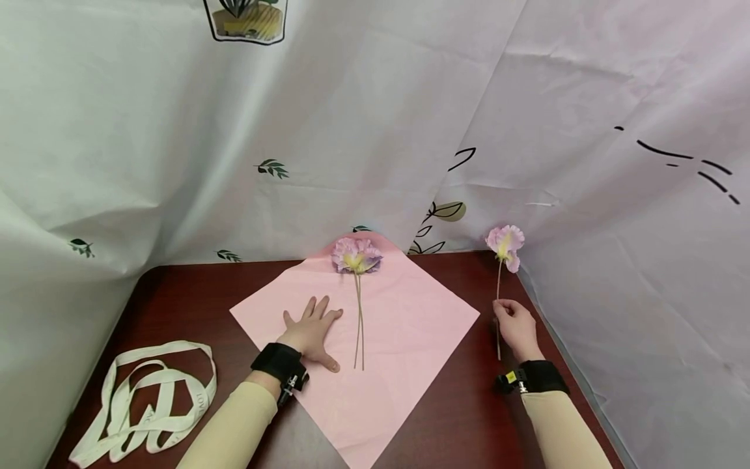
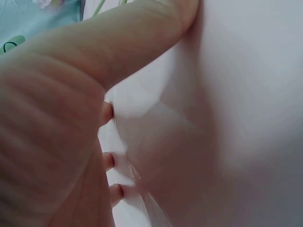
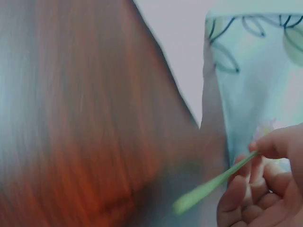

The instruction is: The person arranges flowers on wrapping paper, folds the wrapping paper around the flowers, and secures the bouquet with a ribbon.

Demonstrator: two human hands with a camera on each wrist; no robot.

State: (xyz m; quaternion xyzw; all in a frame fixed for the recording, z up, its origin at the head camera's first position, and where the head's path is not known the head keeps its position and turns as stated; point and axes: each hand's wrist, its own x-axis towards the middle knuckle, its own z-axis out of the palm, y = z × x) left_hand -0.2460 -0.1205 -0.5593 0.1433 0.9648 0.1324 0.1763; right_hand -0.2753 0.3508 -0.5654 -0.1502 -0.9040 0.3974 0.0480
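A square pink sheet of wrapping paper lies cornerwise on the table. Pink-purple flowers with two thin stems rest along its upper middle. My left hand presses on the paper left of the stems, its fingers spread; in the left wrist view the thumb crosses above the paper. At the table's right side my right hand pinches the stem of another pink flower between thumb and fingers, bloom upward. The right wrist view shows the green stem end jutting out below the fingers.
A loosely coiled white ribbon with printed letters lies at the table's left. Dark red wood of the table shows around the paper. Behind and to the right hangs a pale curtain with leaf drawings, close to the table's edges.
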